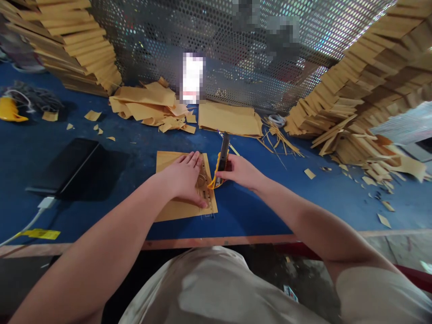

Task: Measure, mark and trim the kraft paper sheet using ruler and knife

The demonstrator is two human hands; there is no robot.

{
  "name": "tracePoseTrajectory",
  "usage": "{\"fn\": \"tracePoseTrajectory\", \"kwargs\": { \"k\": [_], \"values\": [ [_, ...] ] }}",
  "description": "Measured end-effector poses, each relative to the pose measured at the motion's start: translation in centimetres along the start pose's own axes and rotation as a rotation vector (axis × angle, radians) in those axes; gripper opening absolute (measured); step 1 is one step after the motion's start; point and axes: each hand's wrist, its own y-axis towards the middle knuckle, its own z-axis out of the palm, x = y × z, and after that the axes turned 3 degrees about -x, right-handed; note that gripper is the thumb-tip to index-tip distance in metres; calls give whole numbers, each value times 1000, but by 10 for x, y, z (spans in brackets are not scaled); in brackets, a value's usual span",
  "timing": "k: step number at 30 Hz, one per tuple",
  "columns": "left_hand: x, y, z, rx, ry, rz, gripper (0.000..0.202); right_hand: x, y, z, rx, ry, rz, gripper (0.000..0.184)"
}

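Note:
A sheet of brown kraft paper (165, 209) lies flat on the blue tabletop (135, 180) in front of me. On its right part rests a clear plastic ruler (204, 195) with dark markings. My left hand (184, 175) presses down on the ruler and the paper, fingers stretched out and thumb apart. In my right hand (238, 171) is a yellow and black utility knife (222, 155), tilted, its lower end at the paper's right edge. Whether its blade touches the paper I cannot make out.
Stacked brown paper pieces (81, 49) rise at the left back, with another tall stack (357, 81) at right. A flat paper pile (229, 118) lies behind the knife, beside thin paper strips (281, 137). A black box-like device (69, 166) with a white cable (33, 220) sits left.

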Motion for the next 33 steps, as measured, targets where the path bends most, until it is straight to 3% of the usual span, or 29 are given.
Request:
{"fn": "tracePoseTrajectory", "kwargs": {
  "k": [5, 12, 19, 22, 25, 33],
  "values": [
    [1, 1, 3, -18, 4, 18, 154, -3, 21, -5, -28, -75, -24, 35],
    [2, 1, 4, -28, -8, 20, 155, -5, 68, -22, -144, -120, -60, 38],
    [2, -1, 4, -43, -16, 18, 153, 3, 109, -27, -381, -294, -200, 28],
    [1, -1, 3, -39, -15, 18, 153, 2, 104, -26, -347, -217, -179, 30],
    [2, 0, 3, -43, -31, 22, 153, 0, 86, -24, -189, -112, -125, 37],
    [4, 3, 7, -49, -67, 26, 156, 1, 42, -15, -3, -179, -88, 42]
  ]
}}
